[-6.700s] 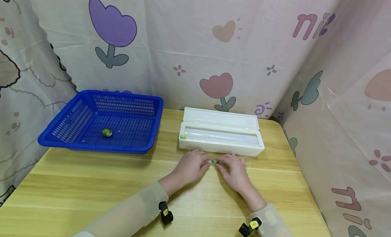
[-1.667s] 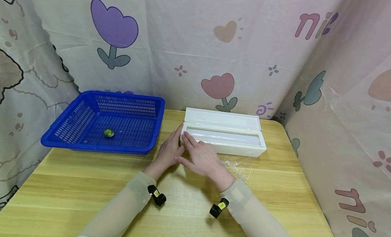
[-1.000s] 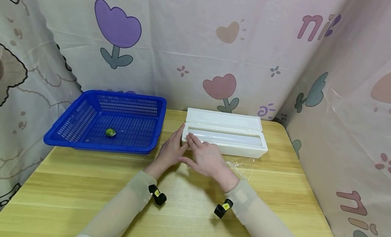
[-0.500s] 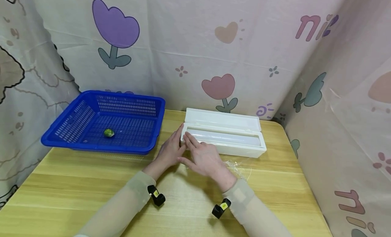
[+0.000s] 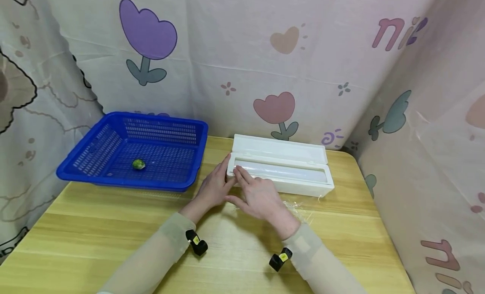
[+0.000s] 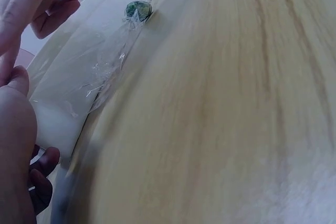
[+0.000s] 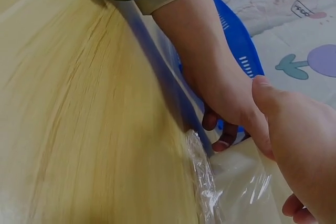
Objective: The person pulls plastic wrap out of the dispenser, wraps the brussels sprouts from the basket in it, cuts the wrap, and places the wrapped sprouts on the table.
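Observation:
A white cling film box point(image 5: 303, 188) stands with its lid up and a roll of film point(image 5: 282, 171) inside. My left hand point(image 5: 214, 184) holds the box's left end, thumb in front and fingers at the end face. My right hand point(image 5: 261, 198) rests its straight index and middle fingers on the front rim near that end, hiding the green slider seen there earlier. Loose clear film point(image 6: 102, 77) drapes over the box's front in the left wrist view. A Brussels sprout wrapped in film point(image 6: 138, 11) lies against the box front; my right hand hides it in the head view.
A blue plastic basket point(image 5: 182, 185) stands at the left of the wooden table point(image 5: 113, 226), with one Brussels sprout point(image 5: 138, 164) in it. Crumpled film point(image 5: 293, 207) lies before the box. Patterned cloth point(image 5: 212, 41) hangs behind and at both sides.
Several seconds ago both hands pinched the film-wrapped sprout in front of the box. They have since let it go and moved left to the box's left end, where they stay nearly still.

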The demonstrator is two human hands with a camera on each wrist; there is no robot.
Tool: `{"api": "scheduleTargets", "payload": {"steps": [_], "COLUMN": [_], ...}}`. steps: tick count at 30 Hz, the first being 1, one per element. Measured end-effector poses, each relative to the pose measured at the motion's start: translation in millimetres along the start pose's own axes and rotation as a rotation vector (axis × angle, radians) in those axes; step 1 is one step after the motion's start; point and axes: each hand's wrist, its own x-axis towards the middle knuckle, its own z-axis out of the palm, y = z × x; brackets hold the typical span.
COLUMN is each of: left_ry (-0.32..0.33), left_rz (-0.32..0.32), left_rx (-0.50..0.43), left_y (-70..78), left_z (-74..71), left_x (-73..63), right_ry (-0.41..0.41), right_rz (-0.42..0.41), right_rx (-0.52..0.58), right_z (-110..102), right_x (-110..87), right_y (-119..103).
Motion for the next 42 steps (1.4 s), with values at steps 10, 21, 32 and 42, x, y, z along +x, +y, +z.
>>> {"api": "scheduleTargets", "payload": {"steps": [10, 21, 32, 42], "left_ry": [0.001, -0.004, -0.001, -0.007], "left_rz": [-0.036, -0.024, -0.033, -0.035], "left_rx": [-0.015, -0.046, -0.055, -0.064], "left_y": [1.3, -1.6, -2.2, 0.2], "left_z": [0.4, 0.9, 1.6, 2.6], "left_x": [-2.0, -2.7, -2.5, -1.8], "right_ry": [-0.002, 0.036, 0.026, 0.041], "right_rz": [0.041, 0.067, 0.109, 0.148], "right_rx": [0.025, 0.057, 0.073, 0.074], "right_z": [-1.5, 2.9, 0.2, -0.2], "right_x": [-16.3, -38.9, -65.1, -87.2], "right_y": [12.2, 32.3, 56.1, 76.3]}}
